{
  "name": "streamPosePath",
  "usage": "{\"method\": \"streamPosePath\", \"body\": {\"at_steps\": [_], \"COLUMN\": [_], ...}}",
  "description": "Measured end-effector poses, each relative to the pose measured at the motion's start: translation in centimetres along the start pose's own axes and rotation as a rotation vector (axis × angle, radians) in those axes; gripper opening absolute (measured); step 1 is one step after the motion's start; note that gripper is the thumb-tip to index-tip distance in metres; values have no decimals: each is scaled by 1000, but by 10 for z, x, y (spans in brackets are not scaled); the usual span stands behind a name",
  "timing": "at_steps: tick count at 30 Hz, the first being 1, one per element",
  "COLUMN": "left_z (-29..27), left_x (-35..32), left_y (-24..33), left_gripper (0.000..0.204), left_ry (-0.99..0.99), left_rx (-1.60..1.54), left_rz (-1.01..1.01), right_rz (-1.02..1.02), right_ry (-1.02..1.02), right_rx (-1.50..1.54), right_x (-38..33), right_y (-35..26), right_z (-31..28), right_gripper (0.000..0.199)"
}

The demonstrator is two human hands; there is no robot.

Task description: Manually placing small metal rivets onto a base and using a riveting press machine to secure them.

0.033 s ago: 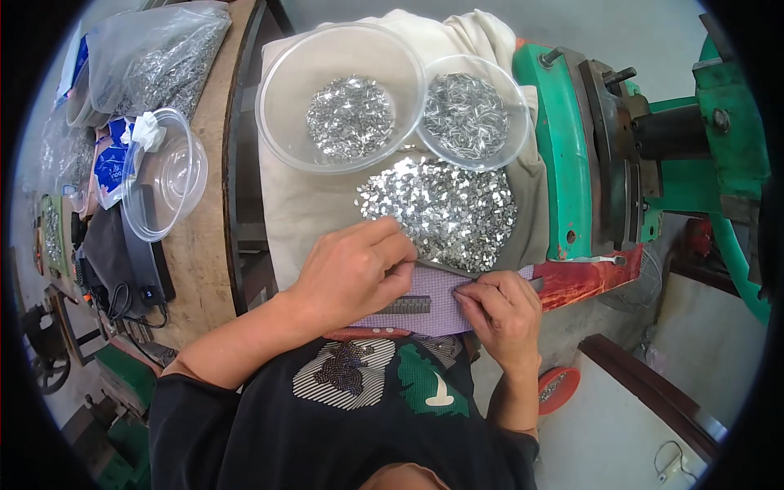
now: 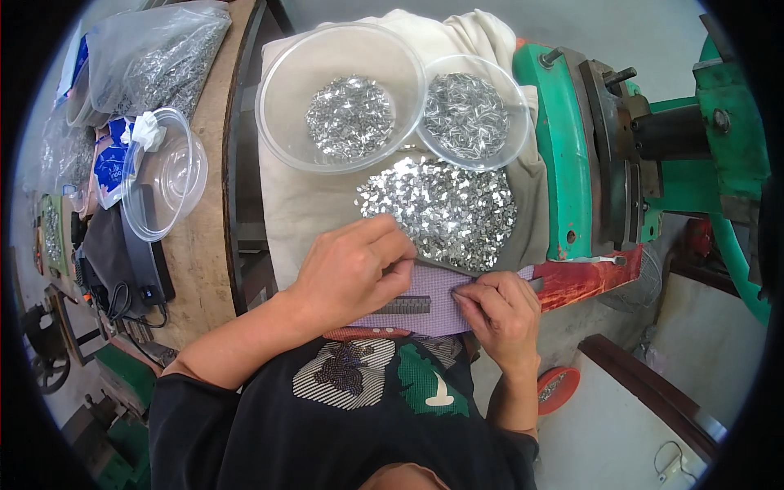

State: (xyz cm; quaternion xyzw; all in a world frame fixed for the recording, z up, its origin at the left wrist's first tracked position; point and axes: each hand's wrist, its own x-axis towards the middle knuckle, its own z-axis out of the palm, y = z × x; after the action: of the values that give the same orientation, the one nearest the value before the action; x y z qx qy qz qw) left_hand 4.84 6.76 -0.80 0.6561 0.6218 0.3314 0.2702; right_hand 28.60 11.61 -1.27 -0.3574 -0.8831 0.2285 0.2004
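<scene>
A heap of small shiny metal pieces [image 2: 445,212] lies on the light cloth in front of me. My left hand [image 2: 355,268] is closed at the heap's near left edge, thumb and fingers pressed together; what they hold, if anything, is hidden. Below it, a dark strip with a row of notches [image 2: 408,305] rests on a purple checked cloth [image 2: 437,283], its left end covered by that hand. To the right, my right hand [image 2: 502,314] pinches at the cloth, with a tiny dark thing at its fingertips too small to name.
Beyond the heap stand a large clear tub [image 2: 282,135] of small metal pieces and a smaller tub [image 2: 518,135] of metal pins. A green machine [image 2: 567,163] borders the right side. A wooden table [image 2: 208,204] at left bears an empty clear tub [image 2: 192,184] and a bag of metal parts [image 2: 175,61].
</scene>
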Motion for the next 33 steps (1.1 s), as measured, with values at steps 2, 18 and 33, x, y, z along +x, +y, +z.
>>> {"method": "streamPosePath", "body": {"at_steps": [2,18,33], "left_z": [0,0,0], "left_x": [1,6,-16], "left_y": [1,1,-2], "left_gripper": [7,9,13], "left_ry": [28,170,-323], "left_rx": [-35,-218,66], "left_rz": [-39,-239,140], "right_rz": [-10,2,5], "right_ry": [25,-26,19], "right_rx": [-6,-45,-137], "right_x": [0,4,4], "right_y": [-1,-12,-16], "right_z": [3,2,8], "right_gripper": [17,19,17]}}
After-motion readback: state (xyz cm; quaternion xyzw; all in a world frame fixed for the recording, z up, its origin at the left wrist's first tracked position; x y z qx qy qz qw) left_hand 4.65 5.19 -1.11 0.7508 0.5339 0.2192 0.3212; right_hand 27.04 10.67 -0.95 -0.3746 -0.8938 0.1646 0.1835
